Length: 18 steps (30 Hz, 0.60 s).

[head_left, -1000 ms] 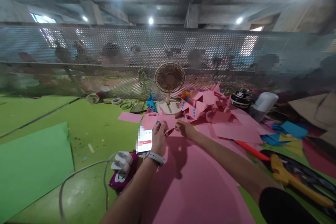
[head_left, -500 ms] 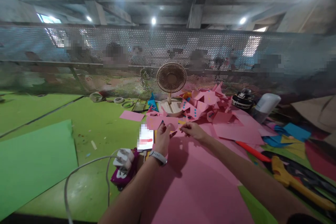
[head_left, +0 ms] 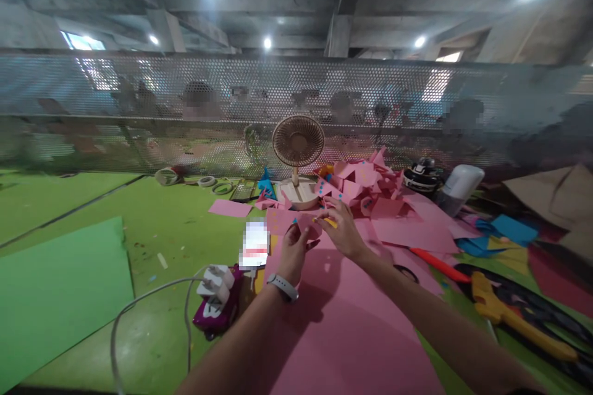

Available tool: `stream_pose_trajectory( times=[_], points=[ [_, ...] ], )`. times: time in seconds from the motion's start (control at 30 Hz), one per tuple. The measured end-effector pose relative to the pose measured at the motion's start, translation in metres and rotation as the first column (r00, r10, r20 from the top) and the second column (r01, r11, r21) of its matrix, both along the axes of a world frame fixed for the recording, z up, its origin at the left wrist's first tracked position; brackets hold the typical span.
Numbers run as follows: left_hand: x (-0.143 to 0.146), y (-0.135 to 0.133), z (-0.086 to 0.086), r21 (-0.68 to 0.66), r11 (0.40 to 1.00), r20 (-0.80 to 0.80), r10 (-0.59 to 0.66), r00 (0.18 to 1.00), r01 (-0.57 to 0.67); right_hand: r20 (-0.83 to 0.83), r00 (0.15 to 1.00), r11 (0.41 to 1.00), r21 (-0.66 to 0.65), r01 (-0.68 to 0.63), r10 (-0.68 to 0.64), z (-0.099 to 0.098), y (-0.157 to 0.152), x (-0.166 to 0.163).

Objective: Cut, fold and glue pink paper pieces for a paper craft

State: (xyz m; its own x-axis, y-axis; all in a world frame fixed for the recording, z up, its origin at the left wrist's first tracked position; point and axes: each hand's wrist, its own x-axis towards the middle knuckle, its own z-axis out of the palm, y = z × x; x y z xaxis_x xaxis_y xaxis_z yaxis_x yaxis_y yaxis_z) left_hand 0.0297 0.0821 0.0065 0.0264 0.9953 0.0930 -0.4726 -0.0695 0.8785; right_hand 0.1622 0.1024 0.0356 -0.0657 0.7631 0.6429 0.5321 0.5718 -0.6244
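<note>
Hands came closer: left hand (head_left: 294,252) pinches the pink paper piece (head_left: 282,222) at twelve o'clock on the pink sheet (head_left: 333,327); the grip of the right hand (head_left: 343,233), it seems, holds a yellow bit (head_left: 330,221) touching it.

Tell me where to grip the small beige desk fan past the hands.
Take the small beige desk fan by its thin upright stem, between round grille and disc base. Probably come from the near left: the pile of pink paper cutouts crowds its right side, and the wide grille offers no firm hold.
</note>
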Motion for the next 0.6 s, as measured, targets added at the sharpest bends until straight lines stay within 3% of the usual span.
stream_pose_trajectory(
  times=[0.17,0.6],
  points=[
    [0.0014,-0.0014,0.0009,-0.004,1.0,0.004,-0.003,1.0,0.003,0.055,0.998,0.999,-0.022,0.045,-0.043,-0.0043,-0.0004,-0.0066],
    [0.0033,-0.0036,0.0025,-0.039,0.998,-0.001,0.054,0.999,-0.054,0.083,0.996,0.999,0.027,-0.033,0.031,-0.0067,0.0044,-0.0053]
  ],
)
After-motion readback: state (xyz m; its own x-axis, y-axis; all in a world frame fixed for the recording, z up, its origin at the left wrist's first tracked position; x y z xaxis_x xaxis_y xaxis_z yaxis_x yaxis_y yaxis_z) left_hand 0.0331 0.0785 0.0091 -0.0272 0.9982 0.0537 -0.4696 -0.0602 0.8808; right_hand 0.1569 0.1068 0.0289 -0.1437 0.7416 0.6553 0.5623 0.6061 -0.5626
